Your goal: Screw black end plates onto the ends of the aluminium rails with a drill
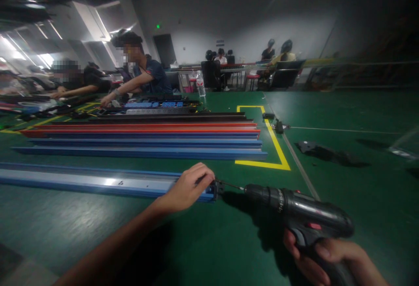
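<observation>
My right hand (pixel 322 255) is wrapped round the grip of a black cordless drill (pixel 294 207), which points left. Its long thin bit (pixel 231 184) reaches to the dark end cap (pixel 216 189) of a blue metal channel (pixel 98 181) lying on the table. My left hand (pixel 190 187) is closed over the right end of that channel, with thumb and fingers near the cap. Whether the bit sits in a screw there is too small to tell.
Behind lie several blue and red profiles (pixel 147 139) side by side. Yellow tape (pixel 278 146) marks the green table (pixel 209 242). Dark parts (pixel 324 151) lie at right, a water bottle (pixel 200 86) stands at the back, and a co-worker (pixel 144 67) reaches across at far left.
</observation>
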A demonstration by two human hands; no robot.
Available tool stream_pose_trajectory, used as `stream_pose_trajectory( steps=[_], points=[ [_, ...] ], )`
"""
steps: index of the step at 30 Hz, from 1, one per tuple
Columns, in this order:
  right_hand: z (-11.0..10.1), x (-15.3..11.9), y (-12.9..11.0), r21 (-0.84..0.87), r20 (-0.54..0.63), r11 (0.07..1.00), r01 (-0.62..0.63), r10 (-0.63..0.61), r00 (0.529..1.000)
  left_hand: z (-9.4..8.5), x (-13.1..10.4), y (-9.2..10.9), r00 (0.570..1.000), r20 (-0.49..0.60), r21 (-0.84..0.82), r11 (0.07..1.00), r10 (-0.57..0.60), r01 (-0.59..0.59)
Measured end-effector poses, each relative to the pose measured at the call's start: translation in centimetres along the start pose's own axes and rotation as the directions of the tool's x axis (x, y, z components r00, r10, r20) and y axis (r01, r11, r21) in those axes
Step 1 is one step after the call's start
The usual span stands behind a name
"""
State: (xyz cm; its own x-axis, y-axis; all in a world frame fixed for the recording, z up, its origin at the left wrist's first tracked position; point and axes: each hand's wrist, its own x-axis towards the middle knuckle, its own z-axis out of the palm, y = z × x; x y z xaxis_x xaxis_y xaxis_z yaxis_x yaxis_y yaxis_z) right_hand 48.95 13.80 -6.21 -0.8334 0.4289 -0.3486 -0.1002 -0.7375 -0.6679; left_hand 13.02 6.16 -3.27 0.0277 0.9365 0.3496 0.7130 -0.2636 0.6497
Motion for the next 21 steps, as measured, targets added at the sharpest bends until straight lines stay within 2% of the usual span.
stream_pose_trajectory(
  steps=[11,18,21],
  points=[
    [0.32,0.24,-0.05,0.034,-0.009,0.999,-0.005,0.005,1.0,0.08,0.03,-0.11,1.0,-0.001,0.006,1.0,0.018,-0.018],
    [-0.15,0.16,0.01,0.039,0.021,0.999,-0.015,0.014,1.0,0.12,-0.14,-0.21,0.993,0.027,0.033,0.992,0.119,-0.119],
    [-0.07,0.16,-0.09,0.022,0.009,1.0,-0.021,0.021,1.0,0.41,-0.29,-0.38,0.986,0.01,0.101,0.98,0.169,-0.169]
  ],
)
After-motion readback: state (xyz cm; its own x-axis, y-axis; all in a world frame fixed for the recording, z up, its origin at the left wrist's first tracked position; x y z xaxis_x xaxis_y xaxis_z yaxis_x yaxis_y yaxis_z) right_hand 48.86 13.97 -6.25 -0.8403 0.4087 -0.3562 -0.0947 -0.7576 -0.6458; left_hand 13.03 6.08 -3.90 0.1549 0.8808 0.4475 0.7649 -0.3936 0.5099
